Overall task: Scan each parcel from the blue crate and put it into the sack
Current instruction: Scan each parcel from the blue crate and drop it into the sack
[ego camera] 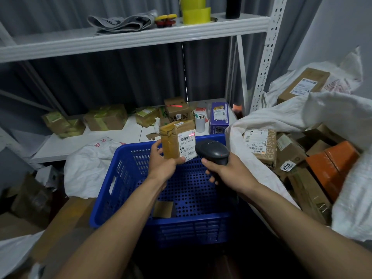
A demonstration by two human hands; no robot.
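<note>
My left hand grips a small brown taped parcel upright above the blue crate, its white label facing me. A red scan line lies across the top of that label. Just to the right of the parcel, my right hand holds a black handheld scanner pointed at it. One flat brown parcel lies on the crate's floor. The white sack stands open at the right, holding several parcels.
A white metal shelf behind the crate carries several taped boxes, a purple box and a white cup. Yellow tape rolls sit on the upper shelf. Another white bag lies left of the crate, cardboard boxes beside it.
</note>
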